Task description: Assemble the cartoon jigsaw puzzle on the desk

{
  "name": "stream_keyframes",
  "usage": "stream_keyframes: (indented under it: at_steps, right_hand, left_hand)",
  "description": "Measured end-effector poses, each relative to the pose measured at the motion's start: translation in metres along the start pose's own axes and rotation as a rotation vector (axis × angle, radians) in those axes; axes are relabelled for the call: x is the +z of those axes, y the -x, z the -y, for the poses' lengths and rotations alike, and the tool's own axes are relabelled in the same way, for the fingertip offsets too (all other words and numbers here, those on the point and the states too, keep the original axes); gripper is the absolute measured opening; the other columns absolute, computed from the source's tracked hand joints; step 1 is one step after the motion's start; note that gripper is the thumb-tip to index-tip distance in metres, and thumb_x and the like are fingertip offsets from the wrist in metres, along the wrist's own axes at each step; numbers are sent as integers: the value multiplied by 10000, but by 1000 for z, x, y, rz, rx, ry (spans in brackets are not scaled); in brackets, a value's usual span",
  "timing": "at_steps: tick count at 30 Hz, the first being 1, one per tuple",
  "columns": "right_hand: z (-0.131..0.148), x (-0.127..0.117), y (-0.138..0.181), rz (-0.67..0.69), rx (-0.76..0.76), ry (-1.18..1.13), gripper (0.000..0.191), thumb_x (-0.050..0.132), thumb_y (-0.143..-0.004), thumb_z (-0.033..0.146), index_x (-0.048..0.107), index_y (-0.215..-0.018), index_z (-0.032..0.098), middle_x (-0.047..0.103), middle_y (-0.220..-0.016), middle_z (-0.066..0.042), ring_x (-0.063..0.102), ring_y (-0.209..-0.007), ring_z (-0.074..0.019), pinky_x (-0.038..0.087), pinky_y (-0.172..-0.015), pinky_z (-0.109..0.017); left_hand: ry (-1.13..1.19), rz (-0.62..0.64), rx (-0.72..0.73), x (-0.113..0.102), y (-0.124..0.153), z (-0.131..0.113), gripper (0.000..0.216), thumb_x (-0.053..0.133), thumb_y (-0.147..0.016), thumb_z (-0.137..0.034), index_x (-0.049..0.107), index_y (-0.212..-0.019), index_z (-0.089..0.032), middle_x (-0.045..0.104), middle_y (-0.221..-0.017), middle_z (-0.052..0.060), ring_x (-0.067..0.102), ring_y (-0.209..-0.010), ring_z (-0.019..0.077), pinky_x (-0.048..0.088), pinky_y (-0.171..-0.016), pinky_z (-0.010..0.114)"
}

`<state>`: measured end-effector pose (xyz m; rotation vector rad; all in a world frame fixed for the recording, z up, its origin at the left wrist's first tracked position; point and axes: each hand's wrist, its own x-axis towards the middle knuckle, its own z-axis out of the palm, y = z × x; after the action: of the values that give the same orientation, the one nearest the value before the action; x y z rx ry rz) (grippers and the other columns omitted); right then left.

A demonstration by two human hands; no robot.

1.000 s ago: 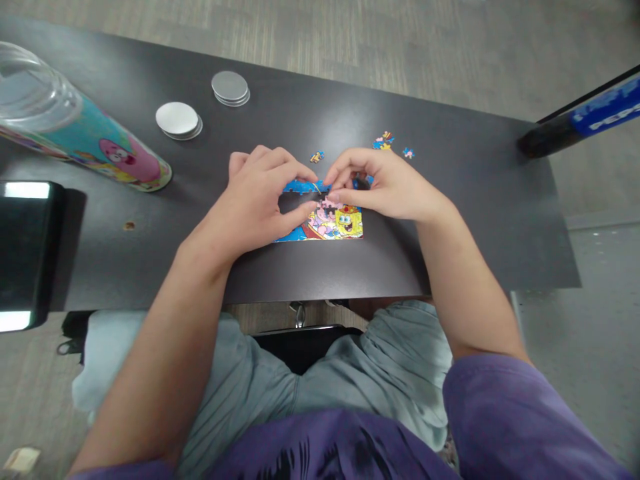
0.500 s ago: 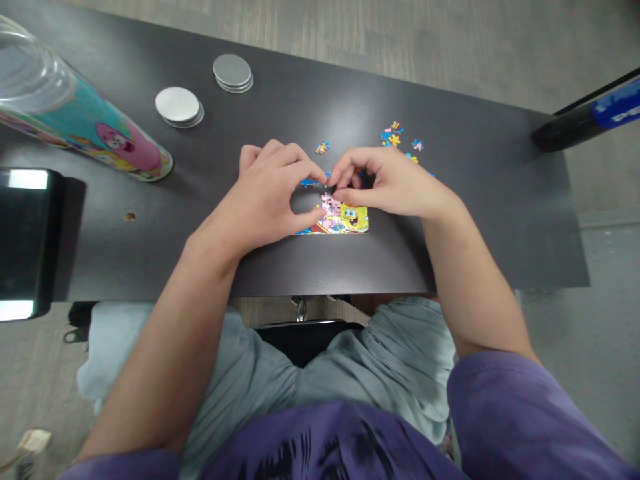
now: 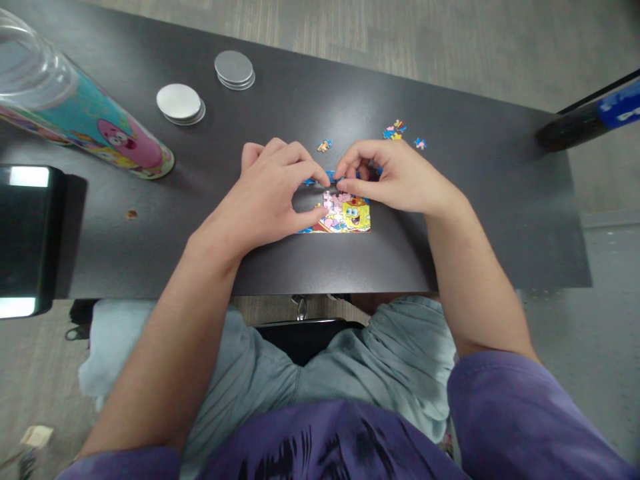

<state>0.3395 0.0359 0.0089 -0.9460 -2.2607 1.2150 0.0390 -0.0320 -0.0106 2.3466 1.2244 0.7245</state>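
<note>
A small cartoon jigsaw puzzle (image 3: 347, 215), partly assembled, lies on the dark table (image 3: 450, 220) near its front edge. My left hand (image 3: 273, 193) rests over the puzzle's left part, fingers curled, with the index fingertip and thumb pressing on the pieces. My right hand (image 3: 395, 177) sits at the puzzle's upper right edge, its fingers pinched on the blue top-edge pieces; the two hands' fingertips nearly meet. Loose puzzle pieces (image 3: 395, 130) lie just beyond my right hand, and one more loose piece (image 3: 325, 145) lies between the hands.
A cartoon-printed tube (image 3: 85, 120) lies at the far left. Two stacks of round metal lids (image 3: 179, 102) (image 3: 234, 68) sit behind my left hand. A black device (image 3: 25, 240) is at the left edge, a dark bar with a blue label (image 3: 590, 117) at the right.
My right hand's fingertips shifted slightly up onto the puzzle's top edge, uncovering more of the picture. The left hand stayed in place. The view drifted a little.
</note>
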Motion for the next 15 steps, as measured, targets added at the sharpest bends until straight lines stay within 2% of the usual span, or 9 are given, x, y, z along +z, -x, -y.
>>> stream_keyframes:
  at_steps: [5,11,15]
  right_hand:
    - [5,-12,4,-92,54,39,468,1100,-1003,723,894,-1092,313,822,-952,-46,716,-917,-295,611,-848,-456]
    - [-2,-21,6,-90,42,80,358,1085,-1022,616,906,-1059,307,786,-912,-29,702,-887,-276,595,-848,-444]
    - [-8,-24,5,-145,61,118,308,1058,-1034,566,897,-1041,304,742,-858,-13,681,-861,-272,592,-863,-447]
  left_hand:
    - [-13,25,43,0,1,-4,195,932,-1146,-518,963,-1298,-400,844,-1345,85,746,-1352,394,497,-1281,654]
    - [-68,7,143,4,5,-7,320,751,-1275,-575,988,-1450,-450,818,-1431,103,712,-1349,402,490,-1247,713]
    - [-135,14,199,7,7,-8,377,674,-1308,-578,1014,-1373,-431,797,-1500,119,690,-1364,424,491,-1228,742]
